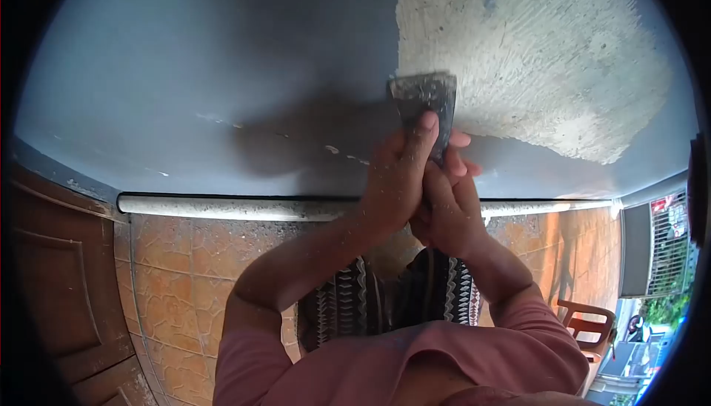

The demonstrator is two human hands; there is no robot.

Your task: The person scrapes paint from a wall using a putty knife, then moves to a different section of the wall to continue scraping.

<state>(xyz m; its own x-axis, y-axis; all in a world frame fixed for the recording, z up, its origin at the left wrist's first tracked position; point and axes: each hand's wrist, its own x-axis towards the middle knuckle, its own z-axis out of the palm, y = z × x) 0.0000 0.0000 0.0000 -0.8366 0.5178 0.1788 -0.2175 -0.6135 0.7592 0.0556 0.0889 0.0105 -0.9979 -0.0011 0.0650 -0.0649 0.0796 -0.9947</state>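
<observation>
A dark, worn scraper (424, 95) with a wide flat blade points up against the wall. Its blade edge lies at the border between the grey-blue paint (318, 43) and a rough, pale stripped patch (533, 58). My left hand (398, 172) is wrapped round the scraper's lower part, with the thumb pressed along its face. My right hand (452, 202) grips the tool from the right and below, close against my left hand. The handle is mostly hidden by my fingers.
A white pipe (215, 207) runs along the wall's foot, above orange patterned floor tiles (174, 310). A brown wooden door (55, 295) is at the left. At the lower right are a brown chair (589, 328) and a metal gate (666, 247).
</observation>
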